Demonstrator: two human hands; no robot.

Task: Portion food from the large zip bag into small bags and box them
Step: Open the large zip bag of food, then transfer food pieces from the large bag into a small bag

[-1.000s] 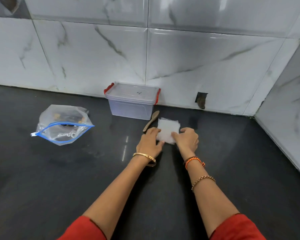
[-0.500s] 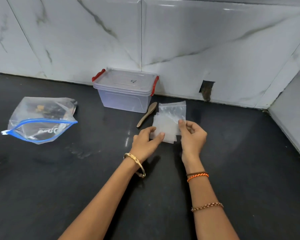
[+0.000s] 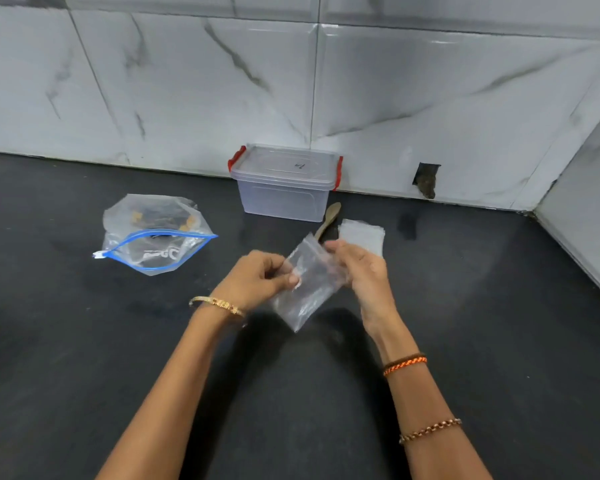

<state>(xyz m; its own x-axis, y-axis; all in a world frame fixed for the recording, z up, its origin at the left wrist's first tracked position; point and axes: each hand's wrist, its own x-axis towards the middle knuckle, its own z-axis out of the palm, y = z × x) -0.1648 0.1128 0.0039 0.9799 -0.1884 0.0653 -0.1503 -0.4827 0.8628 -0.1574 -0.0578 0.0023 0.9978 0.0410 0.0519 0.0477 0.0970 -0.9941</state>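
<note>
Dark tabletop (image 3: 84, 341): both hands, left (image 3: 257, 278) and right (image 3: 364, 271), pinch one small bag (image 3: 305, 292) in their grip. Opening it seems underway; next, fill from the zip bag (image 3: 153, 237).

Black counter (image 3: 84, 358): zip bag (image 3: 153, 237), box (image 3: 284, 188)

Gold bangle (image 3: 219, 304) on left wrist; orange thread band (image 3: 405, 364) and chain bracelet (image 3: 430, 429) on right.

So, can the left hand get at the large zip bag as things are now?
Probably not at once: the left hand is pinching the small bag together with the right hand. The counter between it and the large zip bag looks bare, so once it lets go, likely yes.
</note>
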